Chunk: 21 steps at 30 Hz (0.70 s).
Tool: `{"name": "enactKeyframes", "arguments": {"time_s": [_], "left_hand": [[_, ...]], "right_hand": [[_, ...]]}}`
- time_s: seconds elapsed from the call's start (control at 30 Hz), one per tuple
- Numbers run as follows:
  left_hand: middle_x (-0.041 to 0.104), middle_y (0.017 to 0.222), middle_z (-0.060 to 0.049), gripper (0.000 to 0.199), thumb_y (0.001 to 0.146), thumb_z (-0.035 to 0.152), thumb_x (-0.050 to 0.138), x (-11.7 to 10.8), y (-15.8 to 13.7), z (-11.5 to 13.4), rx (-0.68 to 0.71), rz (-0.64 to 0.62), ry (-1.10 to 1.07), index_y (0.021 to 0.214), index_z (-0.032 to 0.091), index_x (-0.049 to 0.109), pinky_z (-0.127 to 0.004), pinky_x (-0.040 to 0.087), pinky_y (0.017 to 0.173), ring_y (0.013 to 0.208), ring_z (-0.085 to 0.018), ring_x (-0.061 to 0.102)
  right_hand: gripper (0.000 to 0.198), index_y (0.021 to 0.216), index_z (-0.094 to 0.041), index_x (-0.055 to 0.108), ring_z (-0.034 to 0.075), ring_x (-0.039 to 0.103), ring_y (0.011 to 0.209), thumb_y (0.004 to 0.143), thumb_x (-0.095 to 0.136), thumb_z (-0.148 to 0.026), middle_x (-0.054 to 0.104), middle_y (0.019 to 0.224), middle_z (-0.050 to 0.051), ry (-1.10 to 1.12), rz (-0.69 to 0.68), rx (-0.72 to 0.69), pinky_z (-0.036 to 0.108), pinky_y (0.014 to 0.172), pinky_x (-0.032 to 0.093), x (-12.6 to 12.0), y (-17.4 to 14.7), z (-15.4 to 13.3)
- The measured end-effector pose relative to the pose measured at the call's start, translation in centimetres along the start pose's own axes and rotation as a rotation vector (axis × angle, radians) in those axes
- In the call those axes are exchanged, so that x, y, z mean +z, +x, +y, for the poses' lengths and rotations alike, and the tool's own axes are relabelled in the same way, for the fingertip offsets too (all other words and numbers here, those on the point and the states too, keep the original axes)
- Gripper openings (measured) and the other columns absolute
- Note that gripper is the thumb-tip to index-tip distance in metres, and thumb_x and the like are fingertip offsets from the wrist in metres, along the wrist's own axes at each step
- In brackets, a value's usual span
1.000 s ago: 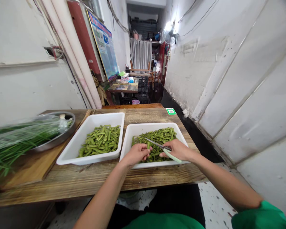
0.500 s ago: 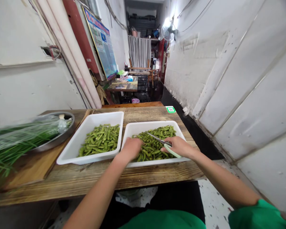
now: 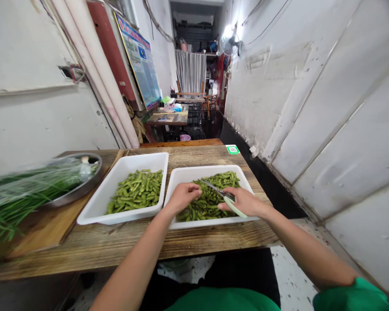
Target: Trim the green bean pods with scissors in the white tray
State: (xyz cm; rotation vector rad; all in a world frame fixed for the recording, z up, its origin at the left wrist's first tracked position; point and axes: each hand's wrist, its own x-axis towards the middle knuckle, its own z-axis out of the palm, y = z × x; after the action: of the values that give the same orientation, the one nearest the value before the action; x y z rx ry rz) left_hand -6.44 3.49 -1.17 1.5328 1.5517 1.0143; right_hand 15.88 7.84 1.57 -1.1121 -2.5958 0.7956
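Observation:
My right hand (image 3: 243,201) is closed around the pale green handles of a pair of scissors (image 3: 215,187). The blades point left and slightly away from me, above the green bean pods (image 3: 210,203) in the right white tray (image 3: 243,172). Over the left part of this tray, my left hand (image 3: 184,197) has its thumb and fingers pinched together close to the scissor tips. Whatever lies between those fingertips is too small to make out. More green pods (image 3: 138,190) fill part of the left white tray (image 3: 97,205), just beside it.
Both trays stand on a wooden table (image 3: 194,157). To the left, a metal bowl (image 3: 95,170) and long leafy greens (image 3: 26,194) partly under clear plastic rest on a wooden board (image 3: 48,231). A white wall (image 3: 294,86) runs along the right.
My left hand has lifted off the pods and come up toward the scissor tips. The right hand with the scissors has barely moved.

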Motion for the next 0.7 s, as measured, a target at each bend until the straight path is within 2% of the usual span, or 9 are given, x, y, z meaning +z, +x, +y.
{"name": "enactKeyframes", "arguments": {"time_s": [0.1, 0.27, 0.47, 0.6, 0.7], "left_hand": [[0.062, 0.069, -0.004, 0.039, 0.065, 0.035, 0.058, 0.3, -0.4, 0.3, -0.129, 0.003, -0.293, 0.097, 0.013, 0.059, -0.022, 0.037, 0.054, 0.057, -0.012, 0.051], [0.061, 0.067, -0.003, 0.034, 0.062, 0.036, 0.062, 0.4, -1.0, 0.6, -0.137, 0.032, -0.413, 0.085, 0.011, 0.062, -0.02, 0.035, 0.051, 0.054, -0.009, 0.048], [0.06, 0.062, -0.002, 0.027, 0.061, 0.037, 0.062, 0.3, -1.3, 0.7, -0.136, 0.034, -0.409, 0.07, 0.012, 0.063, -0.02, 0.036, 0.052, 0.054, -0.009, 0.048], [0.06, 0.059, -0.002, 0.026, 0.061, 0.037, 0.061, 0.1, -1.5, 1.0, -0.131, 0.005, -0.358, 0.066, 0.012, 0.064, -0.021, 0.035, 0.05, 0.051, -0.009, 0.047], [0.061, 0.06, -0.002, 0.025, 0.059, 0.036, 0.062, 0.0, -1.6, 1.1, -0.126, 0.029, -0.283, 0.067, 0.012, 0.065, -0.022, 0.036, 0.052, 0.054, -0.011, 0.049]], "right_hand": [[0.048, 0.094, -0.018, 0.057, 0.011, 0.046, 0.056, 0.065, 0.051, -0.056, 0.056, 0.066, 0.0, 0.022, -0.007, -0.024, 0.02, 0.05, 0.03, 0.0, 0.1, -0.4], [0.049, 0.093, -0.018, 0.061, 0.012, 0.046, 0.057, 0.064, 0.052, -0.057, 0.057, 0.066, 0.001, 0.003, -0.028, -0.044, 0.02, 0.052, 0.03, 0.1, 0.3, -0.8], [0.049, 0.091, -0.017, 0.061, 0.011, 0.043, 0.054, 0.063, 0.053, -0.057, 0.053, 0.061, 0.0, 0.017, -0.023, -0.071, 0.02, 0.052, 0.029, 0.4, 0.5, -1.2], [0.046, 0.082, -0.016, 0.063, 0.009, 0.038, 0.052, 0.065, 0.05, -0.057, 0.05, 0.057, -0.002, 0.022, -0.031, -0.105, 0.019, 0.048, 0.026, 0.5, 0.5, -1.3], [0.044, 0.074, -0.015, 0.063, 0.008, 0.036, 0.05, 0.067, 0.049, -0.056, 0.047, 0.053, -0.003, 0.007, -0.048, -0.107, 0.019, 0.046, 0.023, 0.5, 0.5, -1.3]]}}
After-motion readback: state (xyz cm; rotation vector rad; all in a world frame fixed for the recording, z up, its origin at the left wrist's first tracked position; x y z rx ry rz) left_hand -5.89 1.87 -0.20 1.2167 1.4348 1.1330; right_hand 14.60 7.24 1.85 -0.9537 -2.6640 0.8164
